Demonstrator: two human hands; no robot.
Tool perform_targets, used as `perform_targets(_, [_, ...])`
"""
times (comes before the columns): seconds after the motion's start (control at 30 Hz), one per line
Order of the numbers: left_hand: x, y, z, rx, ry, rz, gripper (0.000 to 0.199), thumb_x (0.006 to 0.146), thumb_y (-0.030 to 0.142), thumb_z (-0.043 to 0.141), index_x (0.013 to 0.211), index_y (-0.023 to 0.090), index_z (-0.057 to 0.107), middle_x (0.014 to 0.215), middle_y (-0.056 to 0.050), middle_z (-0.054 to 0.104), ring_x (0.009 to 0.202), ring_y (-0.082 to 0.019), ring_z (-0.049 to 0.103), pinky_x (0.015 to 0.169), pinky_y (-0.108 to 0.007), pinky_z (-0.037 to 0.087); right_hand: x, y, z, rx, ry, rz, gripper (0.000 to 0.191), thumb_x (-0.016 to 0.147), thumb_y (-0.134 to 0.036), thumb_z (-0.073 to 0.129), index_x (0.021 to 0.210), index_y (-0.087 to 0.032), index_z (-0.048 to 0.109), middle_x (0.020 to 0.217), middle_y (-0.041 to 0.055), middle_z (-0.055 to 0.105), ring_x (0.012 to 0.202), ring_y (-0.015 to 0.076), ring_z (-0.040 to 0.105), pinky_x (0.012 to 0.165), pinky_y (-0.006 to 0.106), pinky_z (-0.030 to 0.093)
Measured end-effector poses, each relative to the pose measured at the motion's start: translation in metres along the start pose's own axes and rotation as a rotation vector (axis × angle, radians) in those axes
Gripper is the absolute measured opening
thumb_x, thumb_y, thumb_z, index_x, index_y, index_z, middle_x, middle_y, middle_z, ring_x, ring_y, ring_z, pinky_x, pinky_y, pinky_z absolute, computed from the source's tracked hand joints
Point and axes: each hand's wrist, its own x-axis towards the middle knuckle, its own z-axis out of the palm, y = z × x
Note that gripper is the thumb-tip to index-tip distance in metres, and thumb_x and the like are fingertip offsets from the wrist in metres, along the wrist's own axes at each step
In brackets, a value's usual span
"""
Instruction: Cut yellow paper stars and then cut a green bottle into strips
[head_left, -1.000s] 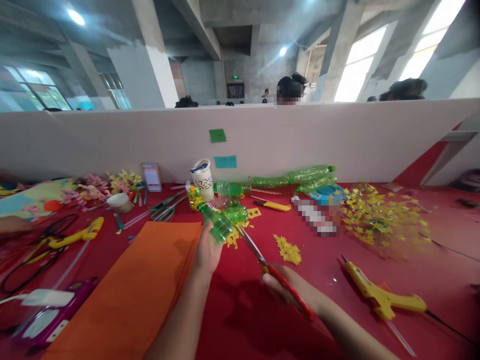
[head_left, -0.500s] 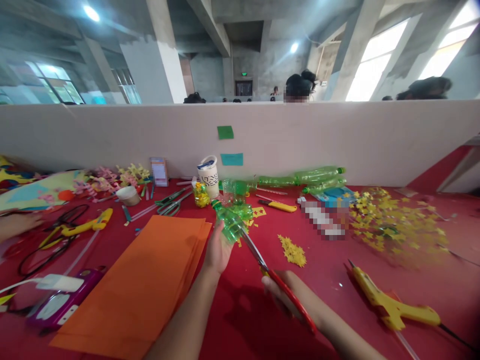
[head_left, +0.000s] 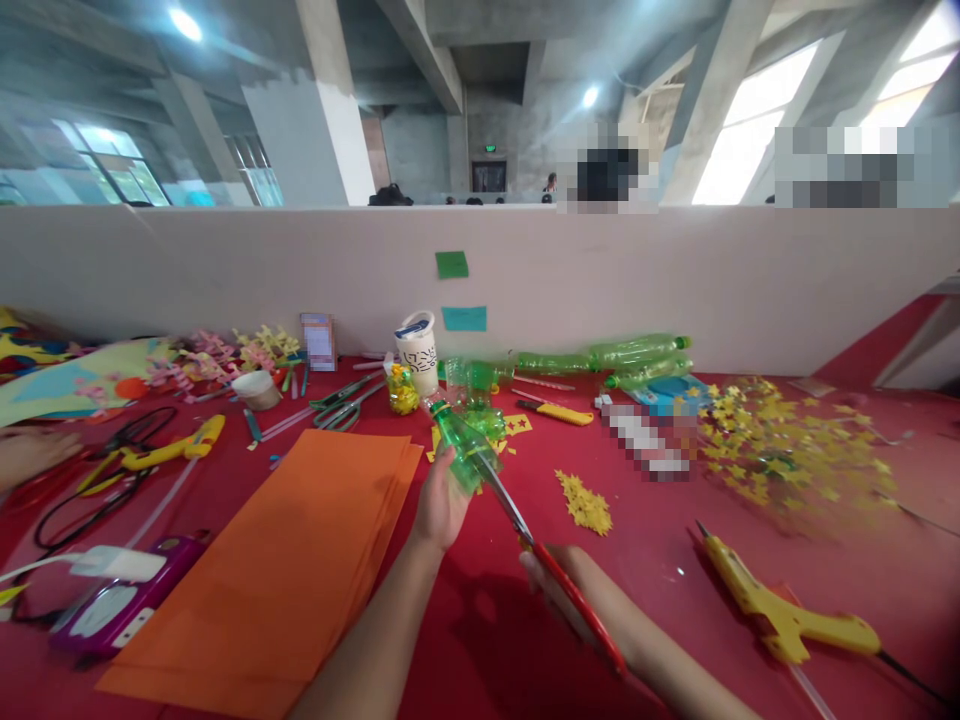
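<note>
My left hand (head_left: 444, 500) is closed around a cut green plastic bottle top (head_left: 459, 440), its neck tilted up and away to the left. In my right hand (head_left: 574, 590) are red-handled scissors (head_left: 517, 512), their blades reaching to the bottle's cut lower edge. How far the blades are apart is hard to make out. Behind the bottle top lie more green plastic pieces (head_left: 491, 423) and yellow sheet scraps with star-shaped holes (head_left: 517, 424). A pile of small yellow stars (head_left: 583, 502) lies to the right of the scissors.
Orange sheets (head_left: 277, 570) cover the left front, beside a purple power strip (head_left: 124, 610). A yellow glue gun (head_left: 780, 610) lies at right, below a yellow star bunch (head_left: 780, 450). Green bottles (head_left: 637, 352) and a white cup (head_left: 417, 355) stand near the partition (head_left: 300, 260). Another person's hand (head_left: 37, 455) shows far left.
The bottle top has shifted slightly right and tilted in my left hand. My right hand and the scissors have moved a little to the left.
</note>
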Motion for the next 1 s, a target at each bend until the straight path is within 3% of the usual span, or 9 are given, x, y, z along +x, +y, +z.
perform_targets(0.37, [0.007,-0.002,-0.008,-0.02,-0.008,0.02,0.039,0.083,0.039,0.059,0.118,0.021,0.058,0.109,-0.007,0.069,0.106,-0.024,0.063,0.09,-0.038,0.048,0.011,0.017,0.008,-0.053,0.078,0.001,0.05,0.088,-0.062,0.044,0.063,-0.019,0.038,0.052,-0.005,0.035,0.046,0.0072,0.031,0.044,0.021,0.02])
perform_targets(0.53, [0.006,-0.008,-0.009,0.018,-0.041,0.024,0.039,0.082,0.036,0.061,0.118,0.022,0.058,0.11,-0.006,0.069,0.102,-0.024,0.064,0.088,-0.038,0.048,0.008,0.014,0.008,-0.015,0.016,-0.01,0.053,0.09,-0.068,0.033,0.069,-0.019,0.043,0.048,-0.0056,0.037,0.043,0.0077,0.034,0.043,0.02,0.025])
perform_targets(0.63, [0.004,-0.013,-0.007,0.018,-0.088,-0.005,0.036,0.083,0.035,0.06,0.116,0.022,0.059,0.108,-0.005,0.069,0.101,-0.024,0.064,0.088,-0.038,0.048,0.005,0.009,0.007,-0.025,0.046,-0.004,0.053,0.09,-0.067,0.032,0.071,-0.019,0.044,0.048,-0.0053,0.038,0.042,0.008,0.035,0.043,0.019,0.026])
perform_targets(1.0, [0.008,-0.016,-0.012,-0.006,-0.094,-0.018,0.04,0.083,0.036,0.059,0.12,0.022,0.058,0.111,-0.006,0.068,0.105,-0.025,0.062,0.089,-0.04,0.048,0.011,0.015,0.011,-0.015,0.091,-0.003,0.049,0.089,-0.061,0.043,0.064,-0.02,0.036,0.054,-0.0048,0.033,0.048,0.0071,0.029,0.044,0.021,0.021])
